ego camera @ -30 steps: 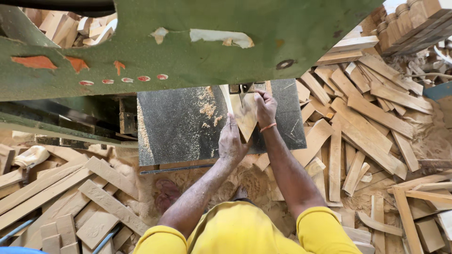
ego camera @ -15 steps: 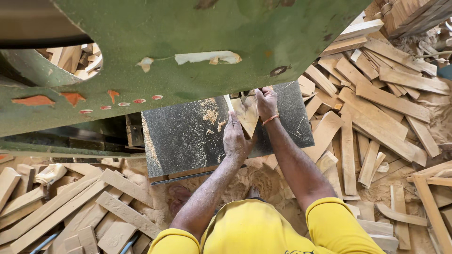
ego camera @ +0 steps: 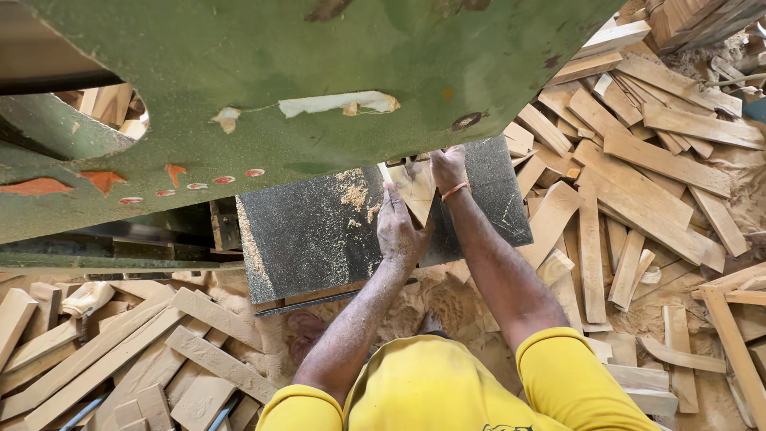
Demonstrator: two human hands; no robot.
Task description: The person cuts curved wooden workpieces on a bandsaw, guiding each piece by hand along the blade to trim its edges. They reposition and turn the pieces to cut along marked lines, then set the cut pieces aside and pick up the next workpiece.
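Now, left grip: the left hand (ego camera: 399,230) lies flat, fingers together, pressing the near end of the wood piece (ego camera: 415,190).
Right grip: the right hand (ego camera: 448,168), an orange band at its wrist, curls its fingers over the far right edge of the same piece.
Wood piece: pale, small, lying on the dark tabletop (ego camera: 311,231), partly under the green machine housing (ego camera: 319,72).
Tabletop: dusted with sawdust (ego camera: 351,195).
Floor: wood offcuts (ego camera: 638,175) heaped on both sides.

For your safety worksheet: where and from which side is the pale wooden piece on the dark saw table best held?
Probably by the near end of the pale wooden piece, from the person's side. Its far end runs under the green machine housing; the left hand and right hand flank it.
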